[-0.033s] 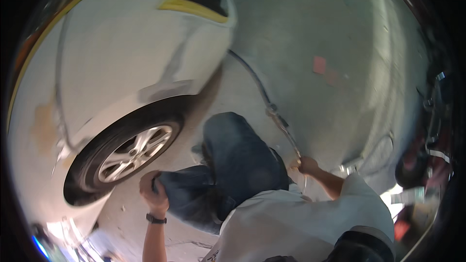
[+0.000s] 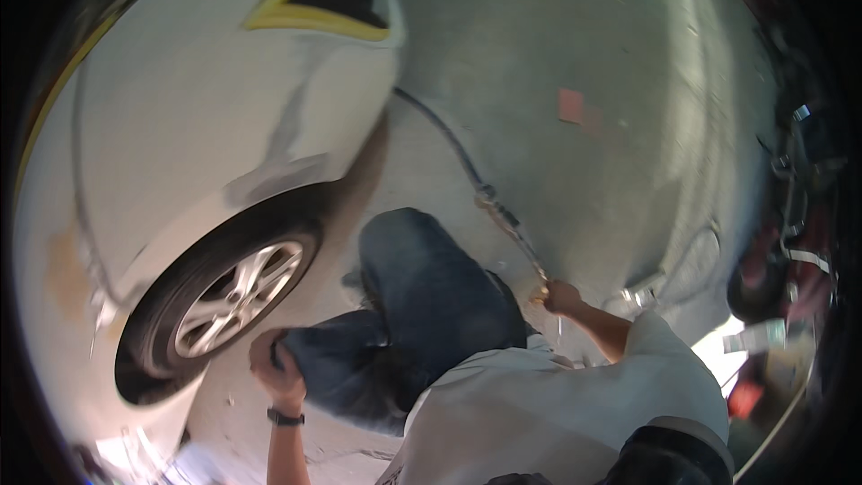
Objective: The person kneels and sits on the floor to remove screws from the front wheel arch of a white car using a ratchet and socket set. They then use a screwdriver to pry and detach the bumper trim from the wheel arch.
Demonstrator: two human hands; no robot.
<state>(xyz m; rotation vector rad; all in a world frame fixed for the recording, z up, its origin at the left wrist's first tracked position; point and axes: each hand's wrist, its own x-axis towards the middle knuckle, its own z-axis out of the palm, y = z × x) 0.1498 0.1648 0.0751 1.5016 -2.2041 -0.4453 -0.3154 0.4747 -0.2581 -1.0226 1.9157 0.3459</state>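
Grey hose (image 2: pixel 464 159) runs from beside the car (image 2: pixel 189 117) to right of centre, its end gripped by the right hand (image 2: pixel 561 297), likely for control; the left hand (image 2: pixel 278 375), lower left, cups loosely, seemingly empty, at the knee (image 2: pixel 310 346), probably for balance.

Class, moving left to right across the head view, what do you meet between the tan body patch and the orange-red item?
Tan body patch → left hand → dark hose → slim tool → right hand → orange-red item.
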